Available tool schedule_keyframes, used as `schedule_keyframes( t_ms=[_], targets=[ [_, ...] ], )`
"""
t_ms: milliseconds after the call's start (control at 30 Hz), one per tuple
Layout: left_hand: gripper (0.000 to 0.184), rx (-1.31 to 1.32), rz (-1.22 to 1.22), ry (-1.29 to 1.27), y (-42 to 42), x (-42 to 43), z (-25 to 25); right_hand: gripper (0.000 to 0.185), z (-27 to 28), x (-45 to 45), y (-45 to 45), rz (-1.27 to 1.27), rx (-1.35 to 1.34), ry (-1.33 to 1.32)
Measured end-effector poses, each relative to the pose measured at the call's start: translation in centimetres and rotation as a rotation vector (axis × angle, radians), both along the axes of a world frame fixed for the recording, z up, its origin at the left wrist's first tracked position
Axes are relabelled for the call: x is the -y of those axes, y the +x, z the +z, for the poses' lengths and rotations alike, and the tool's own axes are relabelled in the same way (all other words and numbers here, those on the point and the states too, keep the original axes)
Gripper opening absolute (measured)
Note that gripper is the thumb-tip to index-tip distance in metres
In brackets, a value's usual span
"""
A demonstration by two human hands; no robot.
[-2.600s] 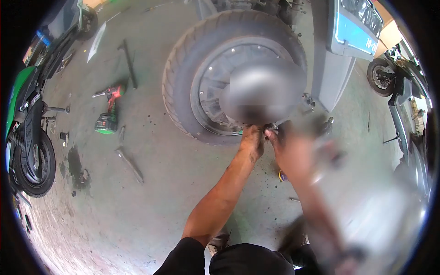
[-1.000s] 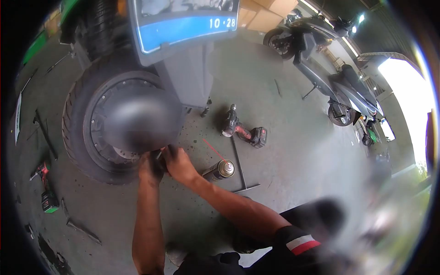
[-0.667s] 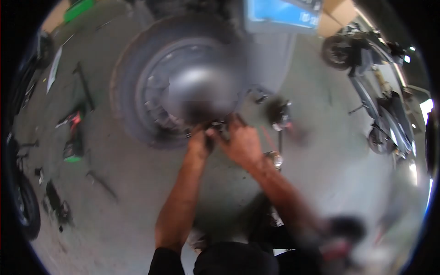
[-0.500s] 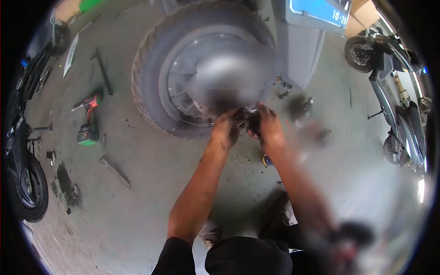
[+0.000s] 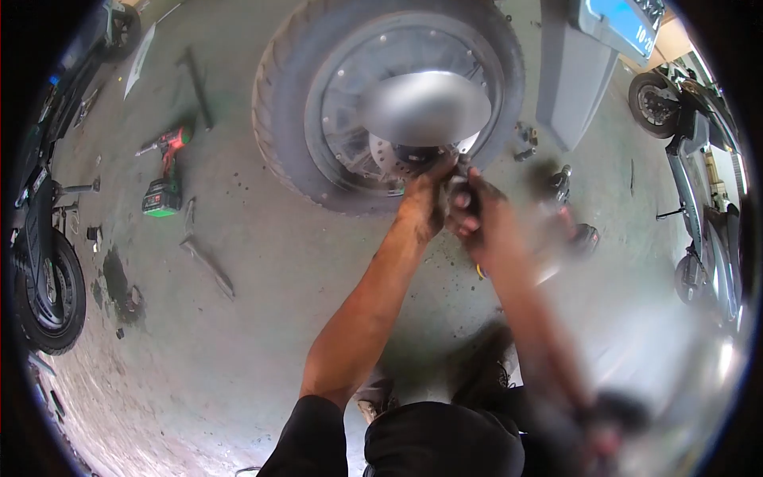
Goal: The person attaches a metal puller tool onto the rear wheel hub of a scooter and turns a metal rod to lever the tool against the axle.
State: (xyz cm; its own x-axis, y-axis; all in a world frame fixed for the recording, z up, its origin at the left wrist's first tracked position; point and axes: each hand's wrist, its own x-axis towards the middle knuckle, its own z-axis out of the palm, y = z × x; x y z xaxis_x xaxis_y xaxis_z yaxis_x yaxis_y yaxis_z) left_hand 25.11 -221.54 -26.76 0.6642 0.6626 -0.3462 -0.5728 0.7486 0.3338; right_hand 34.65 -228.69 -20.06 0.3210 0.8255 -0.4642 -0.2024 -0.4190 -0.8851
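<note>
We see the left hand (image 5: pixel 425 196) and right hand (image 5: pixel 483 208), fingers curled around a metal part (image 5: pixel 458 183), just nearside of the brake disc (image 5: pixel 385 156), left closer.

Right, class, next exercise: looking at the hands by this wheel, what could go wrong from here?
1. The smudged right hand and left hand work close to the perforated brake disc; grime might get onto it.
2. What they hold is mostly hidden; if small, it could drop among the loose pieces on the floor.
3. The cordless drill lying there could trip someone.
</note>
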Motion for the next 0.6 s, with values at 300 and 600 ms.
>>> schedule_keyframes(
  t_ms=[300, 600],
  targets=[
    [0.026, -0.057, 0.129, 0.016, 0.6, -0.2, -0.5, 0.047, 1.8, 0.4, -1.0, 0.265, 1.436, 0.344],
    [0.019, -0.017, 0.098, 0.035, 0.5, -0.1, 0.4, 0.039, -0.4, 0.9, 3.0, 0.03, 0.349, 0.018]
  ],
)
